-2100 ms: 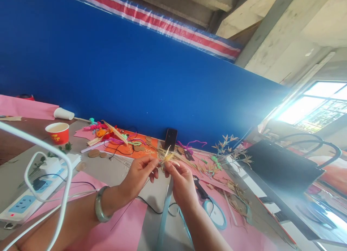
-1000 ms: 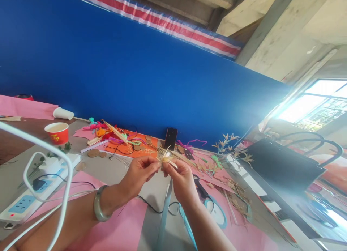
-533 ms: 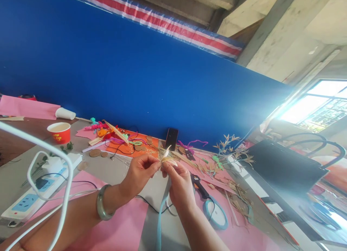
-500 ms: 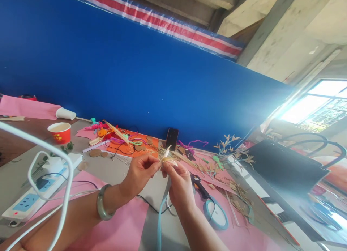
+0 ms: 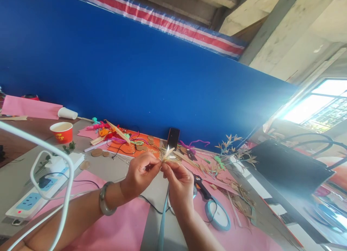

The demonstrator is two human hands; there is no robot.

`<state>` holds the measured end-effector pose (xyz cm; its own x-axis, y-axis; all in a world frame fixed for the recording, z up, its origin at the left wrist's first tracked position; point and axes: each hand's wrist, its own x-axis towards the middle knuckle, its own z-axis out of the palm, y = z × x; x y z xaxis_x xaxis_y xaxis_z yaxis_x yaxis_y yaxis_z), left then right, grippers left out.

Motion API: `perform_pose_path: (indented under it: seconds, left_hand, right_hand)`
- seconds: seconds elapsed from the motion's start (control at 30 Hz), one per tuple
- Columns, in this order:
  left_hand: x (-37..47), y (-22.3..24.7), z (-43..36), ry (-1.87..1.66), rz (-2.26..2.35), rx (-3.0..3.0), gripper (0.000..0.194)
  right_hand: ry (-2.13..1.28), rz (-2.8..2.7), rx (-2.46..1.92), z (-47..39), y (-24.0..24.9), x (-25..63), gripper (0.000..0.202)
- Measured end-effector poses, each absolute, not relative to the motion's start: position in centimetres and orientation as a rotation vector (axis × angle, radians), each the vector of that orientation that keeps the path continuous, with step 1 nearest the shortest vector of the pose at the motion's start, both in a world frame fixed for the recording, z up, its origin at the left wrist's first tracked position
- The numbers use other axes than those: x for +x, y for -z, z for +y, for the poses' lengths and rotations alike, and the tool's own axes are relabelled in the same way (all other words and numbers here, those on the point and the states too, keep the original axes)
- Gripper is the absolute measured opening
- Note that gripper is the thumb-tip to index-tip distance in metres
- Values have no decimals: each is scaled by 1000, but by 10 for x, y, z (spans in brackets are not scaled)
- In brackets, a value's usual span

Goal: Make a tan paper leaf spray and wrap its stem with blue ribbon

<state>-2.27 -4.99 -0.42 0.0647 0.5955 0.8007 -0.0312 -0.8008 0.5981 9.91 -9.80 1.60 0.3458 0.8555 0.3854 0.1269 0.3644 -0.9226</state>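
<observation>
Big blue partition fills everything from 10 to 2 o'clock, with a seriously cluttered grey table under it. Black tote bag over at 3, sheet of pink paper around 7, power strip at 9. Both hands meet mid-table: left hand in a tight pinch at the base of a pale petal cluster, right hand pinching the same piece from the other side, held up off the table. Glue gun and ribbon spool both sit around 4 o'clock from the fingers, while a teal ribbon runs down toward 6; can't tell if it's gripped up top. My read: this is the gathering-and-shaping step, and the next move calls for a firm grip on that base so the petals don't slip. Compared with half a second ago, the single curled tip pointing up now reads as a wider fan, and the left hand has rolled so a gap shows behind its thumb.
</observation>
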Motion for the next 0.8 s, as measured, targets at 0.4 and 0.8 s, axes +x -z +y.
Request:
perform_pose_path:
  seconds: [0.4, 0.8]
  left_hand:
    - [-32, 19, -46, -1741, 687, 2314, 10]
    - [-25, 2, -51, -1605, 670, 1776, 9]
  right_hand:
    - [-504, -1154, -1188, -96, -11, 96, 16]
    - [-509, -1243, -1179, -91, -11, 105, 17]
